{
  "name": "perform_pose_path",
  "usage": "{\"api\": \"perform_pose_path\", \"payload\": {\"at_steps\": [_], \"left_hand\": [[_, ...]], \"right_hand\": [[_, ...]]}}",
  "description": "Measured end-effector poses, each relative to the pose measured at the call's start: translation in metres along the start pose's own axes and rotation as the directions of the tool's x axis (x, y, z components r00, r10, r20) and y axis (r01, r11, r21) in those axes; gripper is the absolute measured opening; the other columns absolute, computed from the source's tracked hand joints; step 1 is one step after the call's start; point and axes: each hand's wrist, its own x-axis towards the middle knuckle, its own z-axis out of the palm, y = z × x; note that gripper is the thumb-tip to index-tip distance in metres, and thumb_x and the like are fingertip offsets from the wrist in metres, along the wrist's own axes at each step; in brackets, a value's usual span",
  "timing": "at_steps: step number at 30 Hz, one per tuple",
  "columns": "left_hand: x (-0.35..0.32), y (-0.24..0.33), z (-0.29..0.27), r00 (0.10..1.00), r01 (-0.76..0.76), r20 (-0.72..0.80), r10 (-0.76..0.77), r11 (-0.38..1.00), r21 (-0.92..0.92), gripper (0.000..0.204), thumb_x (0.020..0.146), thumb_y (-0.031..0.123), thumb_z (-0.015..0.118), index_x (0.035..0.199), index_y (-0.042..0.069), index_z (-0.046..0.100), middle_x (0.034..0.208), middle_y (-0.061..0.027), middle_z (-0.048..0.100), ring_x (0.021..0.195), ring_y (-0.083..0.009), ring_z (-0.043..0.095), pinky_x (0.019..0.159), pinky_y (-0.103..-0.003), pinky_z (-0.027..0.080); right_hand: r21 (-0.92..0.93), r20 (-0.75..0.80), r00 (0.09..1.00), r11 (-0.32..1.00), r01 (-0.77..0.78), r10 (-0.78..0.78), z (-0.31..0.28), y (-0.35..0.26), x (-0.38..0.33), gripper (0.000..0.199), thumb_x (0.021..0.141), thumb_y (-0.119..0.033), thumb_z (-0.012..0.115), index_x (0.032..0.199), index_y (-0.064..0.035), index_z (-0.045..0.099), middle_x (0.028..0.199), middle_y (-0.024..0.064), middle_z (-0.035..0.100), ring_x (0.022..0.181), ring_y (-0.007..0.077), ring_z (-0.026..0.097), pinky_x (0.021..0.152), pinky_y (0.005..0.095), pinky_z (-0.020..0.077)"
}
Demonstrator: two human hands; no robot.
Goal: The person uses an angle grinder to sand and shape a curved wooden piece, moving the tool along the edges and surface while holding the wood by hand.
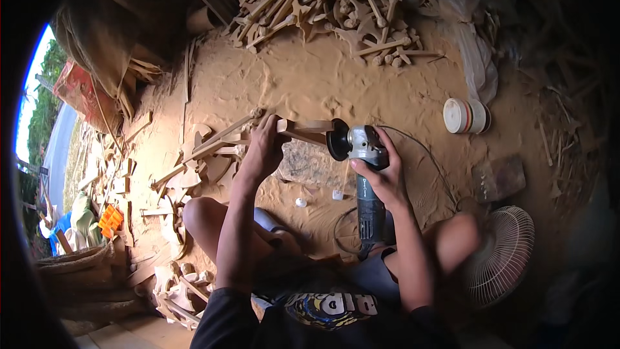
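My right hand is clenched around the grey angle grinder, and its black disc touches the end of a wooden piece. My left hand grasps this piece above the sawdust floor. A white fan stands near my right knee.

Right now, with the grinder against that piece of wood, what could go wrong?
The left hand grips the wooden piece close to the angle grinder disc, so a slip could bring bare fingers to it. The right hand alone steadies the grinder; a kick might twist it loose. The cord loops over the sawdust floor near the knee and could snag.
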Motion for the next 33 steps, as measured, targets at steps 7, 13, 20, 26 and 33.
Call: {"api": "perform_pose_path", "payload": {"at_steps": [7,13,20,26,33], "left_hand": [[-0.002,-0.005,0.003,0.997,0.071,-0.031,-0.072,0.997,-0.038,0.034,0.086,-0.009,0.064,0.117,-0.001,0.051,0.11,-0.0251,0.058,0.104,-0.0518,0.056,0.085,-0.055,0.043],[-0.001,-0.006,0.002,0.996,0.087,-0.015,-0.087,0.996,-0.036,0.032,0.087,-0.009,0.065,0.115,-0.002,0.052,0.112,-0.0273,0.06,0.107,-0.0527,0.057,0.087,-0.056,0.045],[0.009,-0.019,0.001,0.989,0.14,-0.03,-0.148,0.976,-0.169,0.031,0.085,-0.013,0.065,0.112,-0.005,0.054,0.108,-0.0305,0.063,0.106,-0.0559,0.06,0.083,-0.057,0.049],[0.004,-0.024,0.0,0.991,0.123,-0.041,-0.127,0.989,-0.082,0.032,0.084,-0.015,0.065,0.112,-0.004,0.053,0.105,-0.0301,0.064,0.103,-0.0548,0.062,0.08,-0.055,0.049],[0.002,-0.035,-0.002,0.984,0.176,0.002,-0.176,0.982,-0.064,0.037,0.095,-0.007,0.067,0.13,-0.002,0.055,0.099,-0.0206,0.071,0.096,-0.0369,0.075,0.081,-0.044,0.056]], "right_hand": [[0.062,0.08,0.995,0.996,-0.061,0.056,0.022,0.019,0.01,0.087,0.082,-0.017,0.09,0.157,-0.0009,0.047,0.127,0.01,0.071,0.109,0.0172,0.069,0.1,0.034,0.0551],[0.04,0.099,0.994,0.998,-0.045,0.04,0.026,0.031,0.02,0.089,0.081,-0.018,0.091,0.157,-0.0016,0.048,0.131,0.0104,0.07,0.114,0.0172,0.068,0.103,0.0329,0.054],[0.05,0.157,0.987,0.999,0.013,-0.02,0.029,0.038,0.024,0.089,0.079,-0.019,0.091,0.156,-0.0006,0.05,0.132,0.0103,0.069,0.116,0.0168,0.067,0.104,0.0323,0.0533],[0.057,0.113,0.991,0.995,-0.078,0.071,0.025,0.053,0.031,0.087,0.079,-0.02,0.091,0.153,0.0007,0.051,0.131,0.011,0.069,0.114,0.0166,0.067,0.101,0.0328,0.0549],[0.042,0.125,0.992,0.998,-0.043,0.037,0.033,0.055,0.038,0.089,0.079,-0.022,0.092,0.155,-0.0008,0.05,0.131,0.0092,0.069,0.115,0.0165,0.066,0.104,0.0328,0.0529]]}}
